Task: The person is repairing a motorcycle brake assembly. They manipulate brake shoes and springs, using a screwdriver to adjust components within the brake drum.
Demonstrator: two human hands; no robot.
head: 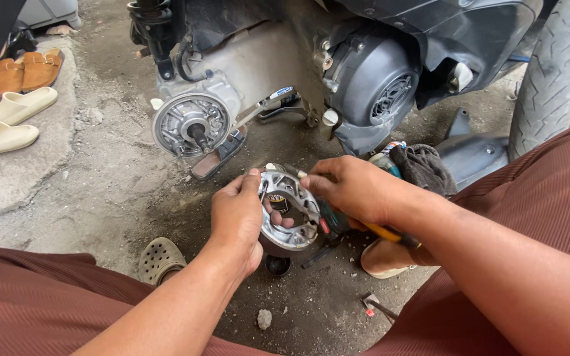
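My left hand (237, 217) grips a round silver metal scooter part (289, 211), a ring with brake-shoe-like segments, by its left rim. My right hand (351, 188) pinches the same part at its upper right edge, fingertips on the rim. Both hands hold it just above the dirty concrete ground, in front of the scooter's rear engine. On the engine, the bare wheel hub plate (191, 123) with its protruding axle faces me, up and to the left of the held part.
A grey fan cover (377, 86) sits on the engine at right, a tyre (555, 72) at far right. A power tool with a dark rag (423, 168) lies behind my right hand. Sandals (11, 118) rest at left, and a small cup-like piece (277, 265) and a stone (264, 319) on the ground.
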